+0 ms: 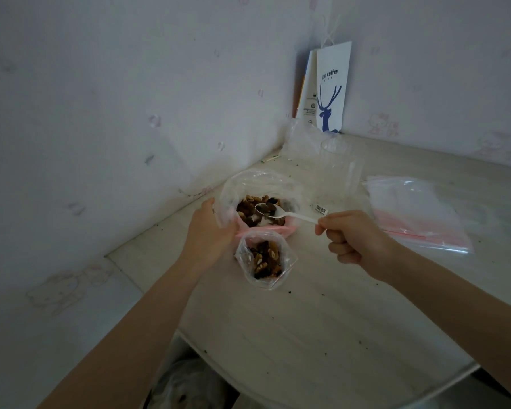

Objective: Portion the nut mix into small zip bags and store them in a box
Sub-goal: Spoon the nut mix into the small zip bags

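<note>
The nut mix (265,258), walnut pieces with darker bits among them, is being shown in two clear bags near the middle of the view. A small zip bag (273,283) is being kept upright on the table (307,335) with its mouth spread wide, and the brown pieces are being seen through its crinkled film. At its 12 o'clock, touching it, a large bag (233,184) with a pink-tinted lower edge is being held open, with more of the mix lying in its bottom.

The small bag's pink rim is being gripped by the left hand (210,231), whose fingers are being curled round it from 9 o'clock while the thumb is being laid against the large bag's side; that side of the small bag's mouth is being hidden by the hand. A white plastic spoon (281,214) is being pinched at its handle end between the thumb and curled fingers of the right hand (351,234), at 3 o'clock of the bags. The large bag's right rim is being crossed by the handle, and the bowl is being held over the mix there.

At 1 o'clock of the large bag a clear plastic cup (337,172) is being shown upright, with a barcode label (321,209) at its foot. Farther out at 3 o'clock a stack of empty zip bags (416,214) is being left flat. In the corner at 12 o'clock a white coffee paper bag (332,90) with a blue deer print is being leaned against the wall (130,98). The tabletop is being dotted by dark crumbs (322,295)
</note>
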